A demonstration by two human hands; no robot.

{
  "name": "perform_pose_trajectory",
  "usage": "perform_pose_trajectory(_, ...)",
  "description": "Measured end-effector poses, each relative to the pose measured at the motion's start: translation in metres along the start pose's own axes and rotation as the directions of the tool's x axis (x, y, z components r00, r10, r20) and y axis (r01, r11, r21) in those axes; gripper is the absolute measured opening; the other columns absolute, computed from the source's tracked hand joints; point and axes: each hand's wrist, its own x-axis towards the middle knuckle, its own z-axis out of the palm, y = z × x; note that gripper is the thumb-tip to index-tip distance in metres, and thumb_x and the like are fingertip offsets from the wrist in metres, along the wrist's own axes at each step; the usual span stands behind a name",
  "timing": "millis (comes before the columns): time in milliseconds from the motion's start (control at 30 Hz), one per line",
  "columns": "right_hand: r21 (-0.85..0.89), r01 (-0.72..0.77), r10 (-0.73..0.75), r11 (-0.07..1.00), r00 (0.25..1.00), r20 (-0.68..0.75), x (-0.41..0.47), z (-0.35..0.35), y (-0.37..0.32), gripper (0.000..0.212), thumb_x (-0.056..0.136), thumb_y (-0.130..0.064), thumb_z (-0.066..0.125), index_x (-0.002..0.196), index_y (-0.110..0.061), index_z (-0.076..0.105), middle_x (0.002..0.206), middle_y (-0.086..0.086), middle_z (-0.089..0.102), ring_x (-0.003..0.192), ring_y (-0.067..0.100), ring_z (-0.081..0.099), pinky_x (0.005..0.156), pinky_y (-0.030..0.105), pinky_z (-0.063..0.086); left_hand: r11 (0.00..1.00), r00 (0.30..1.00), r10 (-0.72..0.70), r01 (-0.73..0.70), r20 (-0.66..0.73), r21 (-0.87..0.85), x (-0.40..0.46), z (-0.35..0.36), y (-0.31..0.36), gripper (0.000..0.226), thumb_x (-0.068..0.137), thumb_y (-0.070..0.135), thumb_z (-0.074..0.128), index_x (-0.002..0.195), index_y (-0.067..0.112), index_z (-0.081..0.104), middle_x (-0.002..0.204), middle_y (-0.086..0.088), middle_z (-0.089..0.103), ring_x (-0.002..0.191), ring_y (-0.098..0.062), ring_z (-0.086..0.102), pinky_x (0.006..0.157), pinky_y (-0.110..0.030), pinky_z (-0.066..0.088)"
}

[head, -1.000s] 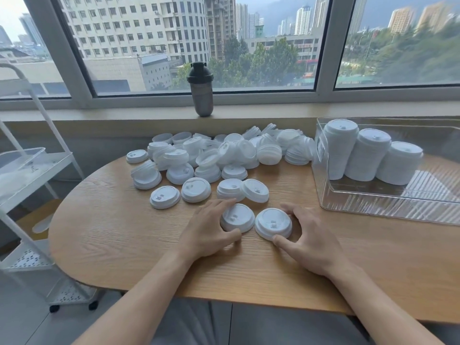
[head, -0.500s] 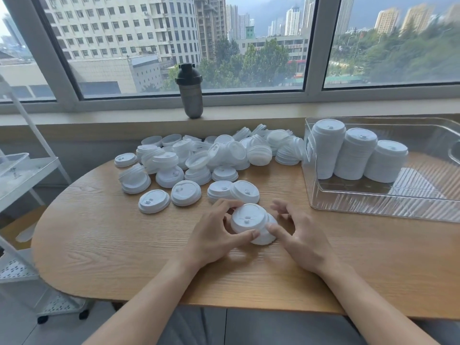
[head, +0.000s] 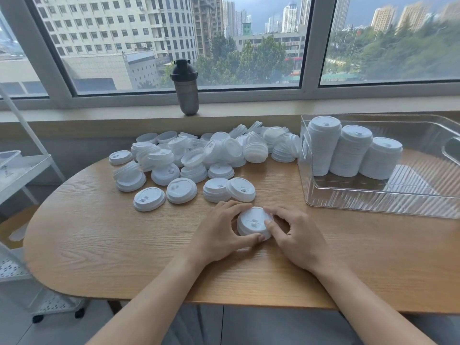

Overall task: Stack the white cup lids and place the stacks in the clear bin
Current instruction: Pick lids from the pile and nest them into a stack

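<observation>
A short stack of white cup lids [head: 252,221] sits on the wooden table [head: 99,245] in front of me. My left hand [head: 219,230] grips its left side, thumb under the front edge. My right hand [head: 296,235] holds its right side, with the thumb on the top lid. Behind lies a heap of loose white lids [head: 199,155], with single lids [head: 149,198] nearer. The clear bin [head: 373,202] at the right holds three tall lid stacks [head: 353,150] leaning to the left.
A dark shaker bottle [head: 186,87] stands on the window sill behind the heap. A white rolling shelf cart [head: 22,170] stands left of the table. The table's front edge runs just under my forearms.
Two separate lids lay side by side under my hands; my left hand lifted one onto the other, and both hands now close round the joined stack.
</observation>
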Motion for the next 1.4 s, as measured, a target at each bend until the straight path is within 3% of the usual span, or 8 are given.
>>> perform_pose_trajectory(300, -0.030, -0.040, 0.041, 0.999, 0.999, 0.033, 0.000, 0.001, -0.001, 0.036, 0.094, -0.044, 0.059, 0.126, -0.030, 0.067, 0.122, -0.017, 0.064, 0.119, 0.002, 0.052, 0.105, 0.033, 0.044, 0.998, 0.999, 0.007, -0.009, 0.036, 0.056, -0.001, -0.002, 0.001, 0.089, 0.070, 0.080, 0.069, 0.143, 0.029, 0.057, 0.133, 0.023, 0.059, 0.125, 0.001, 0.045, 0.113, -0.034, 0.036)
perform_pose_trajectory(433, -0.043, -0.033, 0.036, 0.999, 0.997, 0.074, -0.003, -0.004, -0.008, 0.059, 0.084, -0.064, 0.059, 0.134, -0.033, 0.057, 0.120, -0.025, 0.056, 0.117, 0.001, 0.051, 0.104, 0.029, 0.042, 0.994, 1.000, -0.018, 0.018, -0.002, -0.110, -0.004, -0.003, -0.004, 0.075, 0.074, 0.064, 0.075, 0.137, 0.026, 0.061, 0.125, 0.020, 0.061, 0.119, -0.001, 0.055, 0.103, -0.033, 0.047)
perform_pose_trajectory(533, -0.123, 0.031, -0.018, 0.992, 0.994, 0.108, -0.003, -0.005, -0.012, 0.081, 0.073, -0.074, 0.068, 0.140, -0.033, 0.049, 0.126, -0.027, 0.052, 0.120, -0.002, 0.046, 0.106, 0.025, 0.036, 0.976, 0.994, -0.061, 0.040, -0.092, -0.215, -0.002, -0.006, -0.007, 0.057, 0.079, 0.049, 0.063, 0.131, 0.025, 0.065, 0.118, 0.016, 0.064, 0.113, -0.005, 0.059, 0.096, -0.035, 0.052)
perform_pose_trajectory(633, -0.167, 0.067, -0.051, 0.984, 0.994, 0.099, 0.003, -0.002, -0.011, 0.084, 0.067, -0.071, 0.077, 0.137, -0.032, 0.051, 0.119, -0.029, 0.049, 0.117, -0.001, 0.045, 0.101, 0.021, 0.034, 0.990, 0.978, -0.074, 0.049, -0.194, -0.130, 0.006, -0.008, -0.013, 0.049, 0.082, 0.040, 0.056, 0.127, 0.024, 0.067, 0.121, 0.013, 0.064, 0.112, -0.005, 0.059, 0.096, -0.035, 0.052)
perform_pose_trajectory(733, -0.159, 0.064, -0.052, 0.985, 0.995, 0.081, 0.011, -0.005, -0.006, 0.078, 0.067, -0.071, 0.077, 0.131, -0.033, 0.055, 0.113, -0.031, 0.050, 0.113, 0.001, 0.049, 0.097, 0.020, 0.037, 0.998, 0.956, -0.015, 0.035, -0.294, 0.061, 0.018, -0.007, -0.017, 0.048, 0.086, 0.035, 0.062, 0.133, 0.023, 0.064, 0.134, 0.013, 0.060, 0.127, -0.010, 0.051, 0.107, -0.036, 0.045)
perform_pose_trajectory(1033, -0.138, 0.028, -0.016, 0.990, 0.996, 0.090, 0.027, -0.008, 0.007, 0.081, 0.063, -0.073, 0.065, 0.133, -0.033, 0.056, 0.116, -0.034, 0.053, 0.117, 0.005, 0.053, 0.103, 0.028, 0.042, 0.960, 0.966, 0.000, 0.072, -0.258, 0.271, 0.054, 0.001, -0.025, 0.080, 0.088, 0.065, 0.064, 0.153, 0.024, 0.042, 0.154, 0.009, 0.047, 0.145, -0.011, 0.030, 0.119, -0.029, 0.014)
perform_pose_trajectory(1233, -0.121, 0.019, -0.008, 0.992, 0.996, 0.094, 0.026, -0.008, 0.006, 0.083, 0.062, -0.073, 0.066, 0.135, -0.034, 0.055, 0.115, -0.044, 0.043, 0.121, -0.001, 0.048, 0.106, 0.027, 0.040, 0.983, 0.961, -0.025, 0.073, -0.274, 0.169, 0.058, 0.002, -0.030, 0.080, 0.085, 0.065, 0.070, 0.151, 0.025, 0.046, 0.146, 0.008, 0.055, 0.139, -0.012, 0.039, 0.115, -0.024, 0.017)
perform_pose_trajectory(1400, -0.019, -0.066, 0.067, 0.998, 0.995, 0.079, 0.025, -0.007, 0.010, 0.099, 0.066, -0.076, 0.063, 0.151, -0.032, 0.040, 0.135, -0.020, 0.054, 0.123, -0.001, 0.050, 0.109, 0.032, 0.041, 0.999, 0.937, -0.033, 0.045, -0.348, 0.026, 0.047, 0.002, -0.021, 0.077, 0.080, 0.065, 0.068, 0.145, 0.026, 0.053, 0.142, 0.014, 0.058, 0.134, -0.007, 0.044, 0.114, -0.020, 0.019)
